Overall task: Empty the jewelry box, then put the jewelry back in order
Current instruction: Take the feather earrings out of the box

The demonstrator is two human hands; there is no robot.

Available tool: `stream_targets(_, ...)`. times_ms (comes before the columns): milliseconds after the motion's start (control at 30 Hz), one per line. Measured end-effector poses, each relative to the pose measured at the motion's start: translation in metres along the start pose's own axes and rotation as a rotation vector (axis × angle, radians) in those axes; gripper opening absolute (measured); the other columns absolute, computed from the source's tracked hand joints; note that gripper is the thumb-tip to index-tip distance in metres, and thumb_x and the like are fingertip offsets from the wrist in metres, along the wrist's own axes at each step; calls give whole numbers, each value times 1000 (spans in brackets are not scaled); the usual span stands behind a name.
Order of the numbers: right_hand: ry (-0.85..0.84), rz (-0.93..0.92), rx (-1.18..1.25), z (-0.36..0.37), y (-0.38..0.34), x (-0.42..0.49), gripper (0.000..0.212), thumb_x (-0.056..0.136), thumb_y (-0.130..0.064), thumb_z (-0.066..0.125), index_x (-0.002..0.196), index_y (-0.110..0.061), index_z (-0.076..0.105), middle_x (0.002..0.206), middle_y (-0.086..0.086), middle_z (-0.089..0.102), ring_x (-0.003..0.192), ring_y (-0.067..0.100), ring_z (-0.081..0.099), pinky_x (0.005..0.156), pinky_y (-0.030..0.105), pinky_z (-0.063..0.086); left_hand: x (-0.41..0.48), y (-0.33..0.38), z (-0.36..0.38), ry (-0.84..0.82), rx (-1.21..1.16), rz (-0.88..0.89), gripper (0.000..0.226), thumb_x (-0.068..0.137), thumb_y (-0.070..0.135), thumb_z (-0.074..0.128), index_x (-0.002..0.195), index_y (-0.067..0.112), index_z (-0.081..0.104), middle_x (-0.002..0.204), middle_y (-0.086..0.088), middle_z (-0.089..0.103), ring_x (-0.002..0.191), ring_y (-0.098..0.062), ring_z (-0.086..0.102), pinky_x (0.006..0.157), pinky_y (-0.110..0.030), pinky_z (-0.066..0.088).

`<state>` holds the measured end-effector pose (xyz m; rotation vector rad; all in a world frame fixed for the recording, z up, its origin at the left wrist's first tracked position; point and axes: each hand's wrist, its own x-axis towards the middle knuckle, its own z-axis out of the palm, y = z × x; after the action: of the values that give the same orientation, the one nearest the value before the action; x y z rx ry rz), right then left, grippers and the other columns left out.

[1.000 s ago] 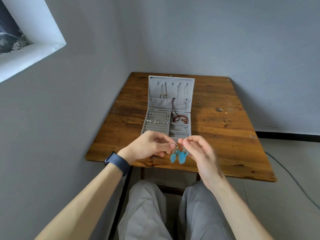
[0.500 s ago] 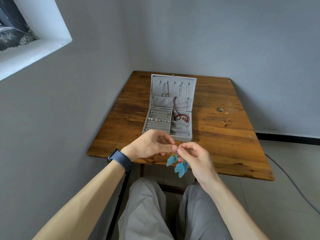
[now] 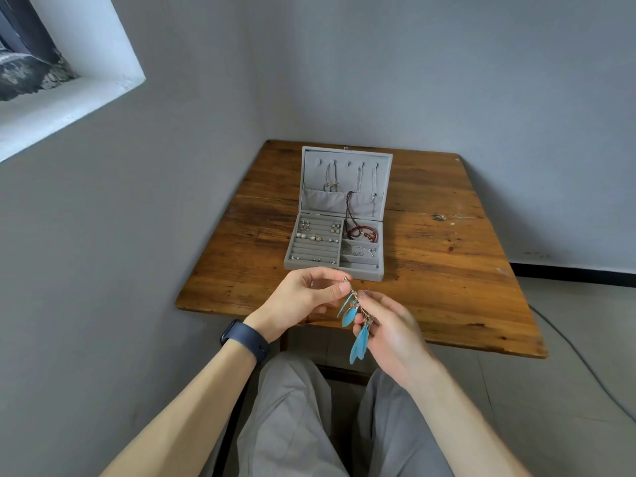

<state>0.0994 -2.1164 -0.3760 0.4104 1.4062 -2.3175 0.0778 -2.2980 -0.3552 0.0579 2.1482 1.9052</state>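
Hands meet in the air just before the near edge of the table [image 3: 447, 270], above the person's lap in grey trousers [image 3: 292, 425]. Between them hang the blue feather earrings [image 3: 359, 342]. The left hand [image 3: 299, 301] pinches the metal hook end with thumb and forefinger, and its other fingers are loosely curled. The right hand [image 3: 392, 328] has its fingers curled around the thin chain lower down, so that one feather shows between the two hands and longer feathers hang below the right fingers. I cannot tell if the two earrings are tangled together or only held close.

The grey jewelry box [image 3: 330, 270] stands open near the middle of the table, closer to its left edge, with the lid upright. Thin necklaces [image 3: 330, 180] hang from hooks inside the lid. Small stud earrings [image 3: 309, 235] sit in the slotted left section. A string of red beads [image 3: 361, 232] lies in the far right compartment and runs up into the lid pocket. A silver chain [image 3: 358, 252] lies in the compartment before it.

The left wrist carries a dark blue wristband [image 3: 246, 339]. A cable [image 3: 585, 366] lies on the floor to the right of the table.
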Motion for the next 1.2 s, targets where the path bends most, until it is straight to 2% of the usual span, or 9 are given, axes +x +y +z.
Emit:
stream_targets(67,12,1,-19,-1,2,0,12,76,-27,78,87,-23,79,83,1,74,66,11,65,65,25,54,0,2,1,27,100,42,19,90,37,72,102,24,77,94,6,76,86,-15,73,76,-30,59)
stream_targets(200,16,77,14,-5,2,3,14,85,-19,76,97,-12,76,79,5,69,64,12,61,62,26,53,0,7,-1,68,232,145,30,94,44,63,90,19,76,77,15,73,70,-6,69,63,-11,47)
stream_targets(267,-34,162,84,-5,1,2,21,84,-17,76,103,-7,73,79,7,67,62,13,58,61,26,51,1,8,-2,65,235,157,31,95,42,63,86,15,75,73,14,72,67,-3,67,62,-11,46)
stream_targets(367,-94,218,125,-6,3,2,23,88,-15,71,109,-5,72,83,8,68,64,12,58,61,27,51,5,6,1,54,198,134,35,94,43,64,83,11,73,80,2,75,73,-16,72,68,-19,53)
stream_targets(533,43,11,-57,-13,5,4,19,92,-21,68,108,-13,72,97,6,76,80,15,65,75,31,50,6,2,-1,91,257,149,35,91,48,66,82,15,71,77,-2,76,68,-16,72,68,-26,57)
stream_targets(700,40,-160,-196,-13,-5,-2,29,78,-43,74,101,-26,73,107,-4,76,97,11,71,78,27,49,5,5,-3,116,444,170,33,91,51,64,82,20,74,72,-1,74,66,-20,70,69,-37,59)
stream_targets(900,1,-262,-305,-6,-3,-2,28,78,-47,74,99,-28,72,103,-9,74,101,5,69,82,23,53,5,15,4,96,593,275,26,95,45,62,74,32,68,61,6,66,54,-1,57,54,-15,43)
stream_targets(1033,21,-314,-415,-6,6,-1,4,88,-34,73,92,-35,71,95,-14,74,94,1,69,69,14,54,4,20,4,96,491,266,29,98,42,59,87,20,75,69,0,72,61,-6,68,62,-19,54)
stream_targets(1200,90,-364,-383,-8,12,3,10,89,-31,73,98,-27,70,93,-14,74,92,3,71,66,12,53,4,13,3,38,297,148,32,99,43,57,95,17,75,80,-1,74,70,-15,72,68,-26,58)
